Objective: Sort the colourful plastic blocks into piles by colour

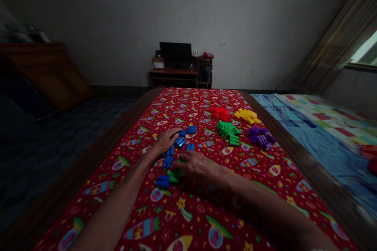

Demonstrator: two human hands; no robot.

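Note:
Several blue tubes (180, 141) lie in loose groups on the red patterned cloth, around both hands. My left hand (169, 140) rests at the left edge of these tubes, its fingers spread and reaching over some of them. Palm down, my right hand (193, 164) is just to the right of the nearer blue tubes, with its fingers apart and bent. Green pieces (174, 176) show below its fingertips, beside two more blue tubes (163, 181). Whether its fingers touch any piece is hard to see.
Farther right lie piles of red tubes (220, 113), yellow tubes (246, 116), green tubes (228, 131) and purple tubes (260, 137). A bed (309, 137) stands along the table's right side. Beyond the far end is a desk (173, 72) with a monitor (176, 53).

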